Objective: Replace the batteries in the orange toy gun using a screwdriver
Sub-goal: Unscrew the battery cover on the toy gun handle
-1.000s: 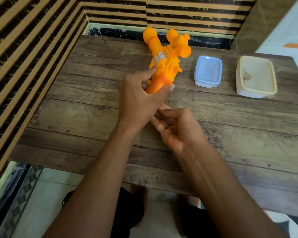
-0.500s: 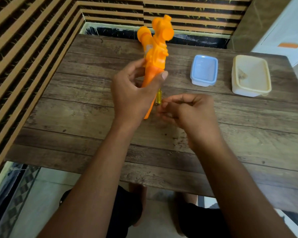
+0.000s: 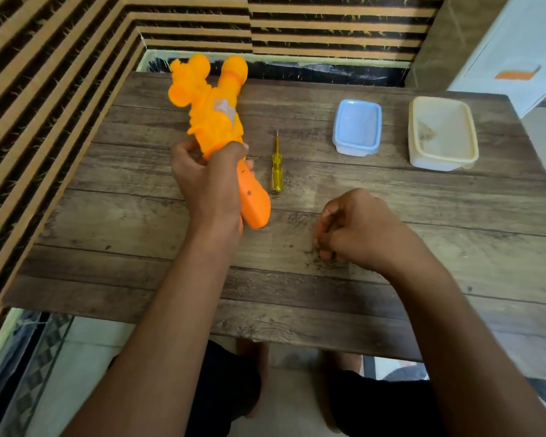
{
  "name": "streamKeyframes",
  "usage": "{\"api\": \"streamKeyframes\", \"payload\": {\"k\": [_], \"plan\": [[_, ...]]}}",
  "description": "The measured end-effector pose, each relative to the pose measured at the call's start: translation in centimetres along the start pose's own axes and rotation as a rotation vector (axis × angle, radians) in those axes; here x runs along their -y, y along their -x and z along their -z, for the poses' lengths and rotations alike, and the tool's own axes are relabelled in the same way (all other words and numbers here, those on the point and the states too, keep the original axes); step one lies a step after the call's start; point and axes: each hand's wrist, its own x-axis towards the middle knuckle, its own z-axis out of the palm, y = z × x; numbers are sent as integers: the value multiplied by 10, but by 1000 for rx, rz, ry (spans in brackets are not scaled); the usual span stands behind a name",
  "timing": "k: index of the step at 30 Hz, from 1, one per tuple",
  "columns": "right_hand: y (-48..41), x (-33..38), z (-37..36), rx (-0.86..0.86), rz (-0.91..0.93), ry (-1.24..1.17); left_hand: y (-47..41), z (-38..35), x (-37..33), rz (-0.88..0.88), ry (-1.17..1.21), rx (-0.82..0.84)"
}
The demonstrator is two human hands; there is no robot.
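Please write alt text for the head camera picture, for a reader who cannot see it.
A person's left hand grips an orange toy gun over a wooden table, while the right hand rests on the table with curled fingers. A yellow screwdriver lies untouched beside the gun, and a blue container and a cream container stand farther right.

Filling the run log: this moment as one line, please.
left hand: grips orange toy gun | right hand: curled at table, contents unclear | screwdriver: lying free on table
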Motion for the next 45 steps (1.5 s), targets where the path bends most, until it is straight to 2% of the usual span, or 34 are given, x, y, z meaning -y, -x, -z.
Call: {"api": "streamKeyframes", "payload": {"k": [6, 10, 13, 16, 21, 24, 32, 39, 45], "plan": [[-3, -4, 1, -21, 4, -126, -3, 2, -3, 87, 46, -55], [-5, -7, 0, -234, 31, -273, -5, 4, -2, 83, 9, -49], [-9, -4, -3, -376, 120, -323, -8, 5, -2, 107, 30, -40], [-12, 4, -11, -470, 238, -301, -7, 5, -4, 145, 66, -57], [-13, 22, -28, -477, 518, -105, -10, 6, -4, 116, 43, -33], [-16, 28, -38, -479, 597, -64, -10, 6, -6, 130, 37, -8], [-18, 36, -51, -485, 585, 74, -13, 8, -2, 132, -54, 96], [-15, 46, -51, -523, 490, 211, -13, 7, 4, 88, -140, 59], [-13, 51, -51, -556, 441, 209, -14, 6, 7, 77, -173, 60]]}}
